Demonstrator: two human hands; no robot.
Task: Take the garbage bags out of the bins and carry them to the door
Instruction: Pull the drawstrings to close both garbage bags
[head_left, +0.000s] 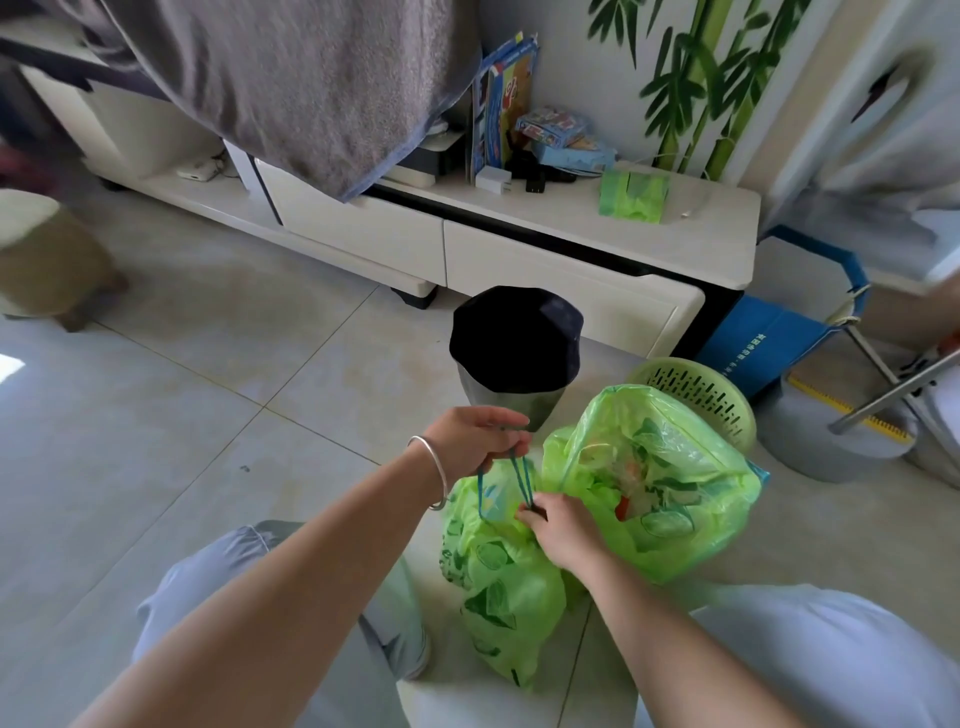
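Two green garbage bags lie on the tiled floor in front of me. The nearer bag has a blue drawstring. My left hand, with a silver bangle on the wrist, pinches the drawstring loops and holds them up. My right hand pinches the bag's gathered neck where the strings come out. The second bag sits to the right, its mouth open with rubbish showing. A dark bin lined with a black bag stands behind my hands. A light green slotted bin lies behind the second bag.
A white low cabinet runs along the wall behind the bins, with a roll of green bags, boxes and chargers on top. A blue bag and a metal folding frame stand at right. A stool is at left. My knees frame the bags.
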